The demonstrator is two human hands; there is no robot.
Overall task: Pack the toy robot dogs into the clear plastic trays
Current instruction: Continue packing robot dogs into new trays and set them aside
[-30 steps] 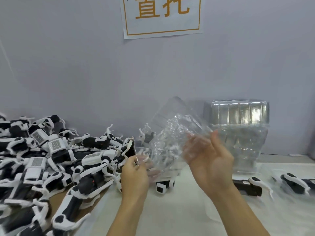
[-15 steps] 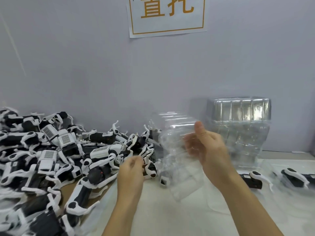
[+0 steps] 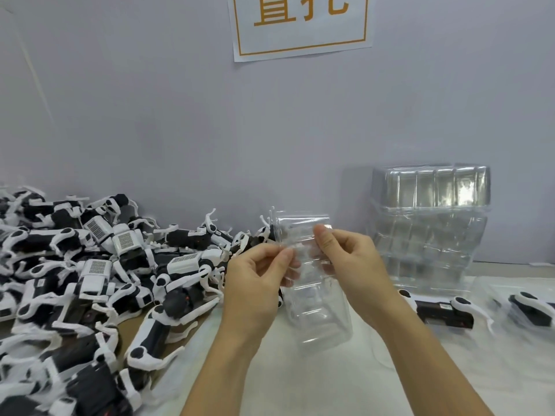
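Meanwhile both hands (image 3: 255, 283) pinch an empty clear tray (image 3: 315, 301) upright.

Left hand (image 3: 255, 283): your forearm rises from 6 o'clock; thumb and fingers pinch together.
Right hand (image 3: 351, 262): your forearm enters from 5 o'clock; thumb up, fingers curled.

Two bare forearms reached up from the bottom edge, with no sleeves, gloves, watch or rings visible. The left hand (image 3: 255, 283) and right hand (image 3: 350, 262) had short, plain, unpainted fingernails and slender fingers.
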